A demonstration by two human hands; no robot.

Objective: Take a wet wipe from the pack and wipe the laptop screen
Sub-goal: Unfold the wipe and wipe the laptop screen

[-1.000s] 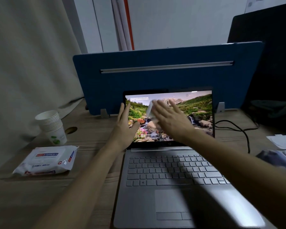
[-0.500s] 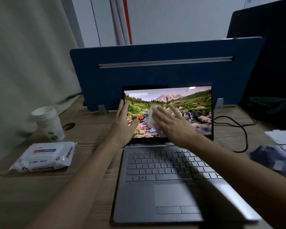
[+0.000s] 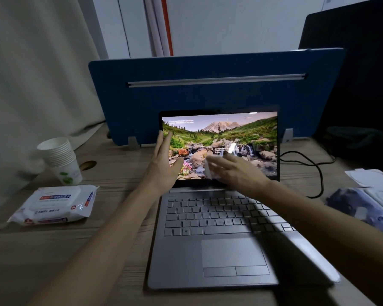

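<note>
Left hand (image 3: pixel 164 166) flat, fingers straight, braces screen's left edge | right hand (image 3: pixel 234 171) flat, presses wet wipe (image 3: pixel 208 168) on laptop screen (image 3: pixel 252 133) low-centre | pack (image 3: pixel 53 204) parked left.

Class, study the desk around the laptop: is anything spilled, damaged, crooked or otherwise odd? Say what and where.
Nothing stands out. The paper cups stand stacked upright, the wipe pack lies flat with its lid shut, and the laptop sits square. The right hand presses a wipe on the screen; the left hand steadies its edge.

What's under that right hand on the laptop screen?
A white wet wipe, pressed by the right hand against the laptop screen. Only its left edge shows; the rest, and the screen beneath, is covered.
</note>
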